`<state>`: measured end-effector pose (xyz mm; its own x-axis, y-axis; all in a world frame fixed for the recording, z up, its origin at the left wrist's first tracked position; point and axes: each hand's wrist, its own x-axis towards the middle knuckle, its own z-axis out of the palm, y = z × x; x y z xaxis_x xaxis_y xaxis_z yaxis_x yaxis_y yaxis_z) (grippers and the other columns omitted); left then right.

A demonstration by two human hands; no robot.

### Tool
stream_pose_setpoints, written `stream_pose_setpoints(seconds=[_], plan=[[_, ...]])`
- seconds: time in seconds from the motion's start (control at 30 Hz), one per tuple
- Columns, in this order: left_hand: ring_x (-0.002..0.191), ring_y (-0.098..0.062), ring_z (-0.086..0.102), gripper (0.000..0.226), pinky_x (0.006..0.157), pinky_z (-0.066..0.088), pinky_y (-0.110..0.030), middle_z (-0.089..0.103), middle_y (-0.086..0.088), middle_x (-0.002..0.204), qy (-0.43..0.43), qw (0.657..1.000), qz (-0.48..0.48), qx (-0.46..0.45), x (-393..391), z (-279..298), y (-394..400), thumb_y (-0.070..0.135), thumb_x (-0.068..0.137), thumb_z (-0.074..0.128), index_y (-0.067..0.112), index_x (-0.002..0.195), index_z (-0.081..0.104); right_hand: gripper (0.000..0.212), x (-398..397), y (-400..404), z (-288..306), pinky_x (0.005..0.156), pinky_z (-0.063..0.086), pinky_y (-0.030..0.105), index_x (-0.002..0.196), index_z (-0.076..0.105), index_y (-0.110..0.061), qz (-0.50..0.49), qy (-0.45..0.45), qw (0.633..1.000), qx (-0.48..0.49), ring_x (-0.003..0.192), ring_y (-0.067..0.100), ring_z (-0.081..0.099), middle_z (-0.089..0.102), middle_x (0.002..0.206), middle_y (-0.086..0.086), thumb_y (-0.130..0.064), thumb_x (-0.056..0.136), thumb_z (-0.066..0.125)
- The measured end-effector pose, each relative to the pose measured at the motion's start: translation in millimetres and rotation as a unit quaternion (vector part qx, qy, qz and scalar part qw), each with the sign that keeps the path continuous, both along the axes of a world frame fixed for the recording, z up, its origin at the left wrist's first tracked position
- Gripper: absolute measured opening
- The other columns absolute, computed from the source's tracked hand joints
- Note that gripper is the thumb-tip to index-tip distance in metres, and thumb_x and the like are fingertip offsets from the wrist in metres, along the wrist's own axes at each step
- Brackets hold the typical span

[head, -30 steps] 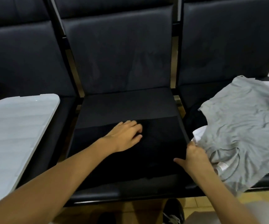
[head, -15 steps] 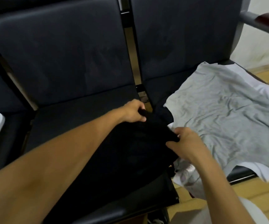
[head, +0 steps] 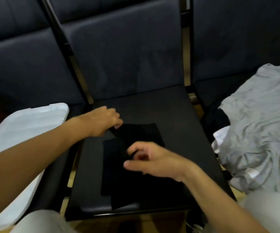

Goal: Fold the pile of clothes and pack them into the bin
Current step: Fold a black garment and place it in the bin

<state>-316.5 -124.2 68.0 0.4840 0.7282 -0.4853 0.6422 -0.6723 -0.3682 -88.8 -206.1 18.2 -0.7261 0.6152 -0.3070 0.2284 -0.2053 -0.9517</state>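
A black garment [head: 136, 167] lies folded over on the middle black seat [head: 186, 132]. My left hand [head: 104, 120] pinches its far left corner. My right hand [head: 152, 159] grips the folded edge near the garment's middle, fingers curled. A grey t-shirt [head: 260, 128] lies crumpled on the right seat over a white garment [head: 220, 137] and a black one [head: 214, 120]. A white bin lid [head: 23, 132] lies on the left seat; the bin itself is not in view.
Dark padded seat backs [head: 127, 56] stand behind all three seats. Metal frame bars [head: 65, 44] run between the seats. My knees in light trousers [head: 40, 222] show at the bottom, above a wooden floor.
Both hands carried the garment's right edge across to the left, folding it over itself. The view swung back left, so the white lid is in sight again.
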Motion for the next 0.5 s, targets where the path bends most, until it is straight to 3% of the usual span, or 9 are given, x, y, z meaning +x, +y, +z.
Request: stream_pose_setpoints(seconds=[0.07, 0.13, 0.23, 0.33, 0.4, 0.5], plan=[[0.122, -0.02, 0.043, 0.039, 0.093, 0.035, -0.033, 0.047, 0.002, 0.126, 0.131, 0.989, 0.063, -0.035, -20, -11, -26, 0.007, 0.085, 0.058, 0.029, 0.116, 0.046, 0.028, -21, -10, -7, 0.073, 0.052, 0.025, 0.111, 0.066, -0.028, 0.089, -0.041, 0.995, -0.007, 0.081, 0.006, 0.064, 0.069, 0.092, -0.004, -0.042, 0.087, 0.072], [0.125, -0.023, 0.043, 0.042, 0.096, 0.036, -0.036, 0.045, -0.002, 0.132, 0.148, 0.98, 0.118, -0.055, -24, -21, -38, 0.005, 0.089, 0.056, 0.025, 0.124, 0.046, 0.023, -21, -8, -19, 0.079, 0.056, 0.027, 0.108, 0.068, -0.027, 0.09, -0.109, 0.989, 0.045, 0.083, 0.004, 0.067, 0.071, 0.093, -0.007, -0.041, 0.09, 0.069], [0.129, -0.022, 0.042, 0.052, 0.098, 0.037, -0.036, 0.039, -0.002, 0.144, 0.048, 0.993, 0.108, -0.018, -8, -39, -39, 0.018, 0.095, 0.057, 0.023, 0.142, 0.035, 0.017, 0, 6, -36, 0.085, 0.056, 0.032, 0.1, 0.067, -0.027, -0.04, -0.3, 0.938, 0.166, 0.093, 0.01, 0.064, 0.067, 0.1, -0.007, -0.041, 0.09, 0.067], [0.144, -0.021, 0.026, 0.08, 0.11, 0.031, -0.038, 0.022, 0.002, 0.159, -0.081, 0.996, 0.045, -0.006, 34, -65, -27, 0.024, 0.09, 0.067, 0.025, 0.153, 0.019, 0.051, 12, 11, -47, 0.098, 0.047, 0.036, 0.127, 0.049, -0.018, -0.096, -0.455, 0.868, 0.173, 0.12, 0.025, 0.051, 0.049, 0.129, 0.006, -0.039, 0.086, 0.072], [0.147, -0.02, 0.021, 0.089, 0.118, 0.021, -0.04, 0.028, 0.005, 0.157, -0.104, 0.994, -0.029, -0.021, 70, -78, -18, 0.022, 0.081, 0.074, 0.024, 0.153, 0.021, 0.071, 9, 10, -50, 0.098, 0.046, 0.036, 0.138, 0.035, -0.015, -0.111, -0.468, 0.87, 0.109, 0.124, 0.029, 0.05, 0.04, 0.138, 0.01, -0.035, 0.084, 0.076], [0.134, -0.021, 0.038, 0.056, 0.118, 0.018, -0.044, 0.049, 0.003, 0.134, -0.029, 0.993, -0.116, -0.003, 105, -83, -12, 0.023, 0.084, 0.07, 0.024, 0.136, 0.049, 0.063, 2, 9, -53, 0.079, 0.051, 0.033, 0.135, 0.038, -0.015, -0.139, -0.424, 0.891, 0.081, 0.108, 0.025, 0.061, 0.053, 0.124, 0.007, -0.022, 0.083, 0.074]])
